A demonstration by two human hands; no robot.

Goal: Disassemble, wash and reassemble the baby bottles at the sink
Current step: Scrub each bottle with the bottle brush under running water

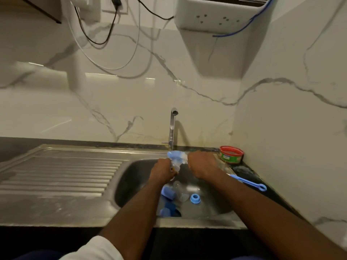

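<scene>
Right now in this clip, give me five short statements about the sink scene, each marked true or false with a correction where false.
1. A blue screw ring lies in the sink basin. True.
2. The blue bottle brush lies on the drainboard. False: it lies on the dark counter right of the basin.
3. Both hands are over the basin. True: left hand, right hand.
4. The red-rimmed tub stands in the basin. False: it stands on the counter in the corner.
5. The left hand holds nothing. False: it grips a baby bottle.

white wall unit (221, 14) lettering too blurred to read
</scene>
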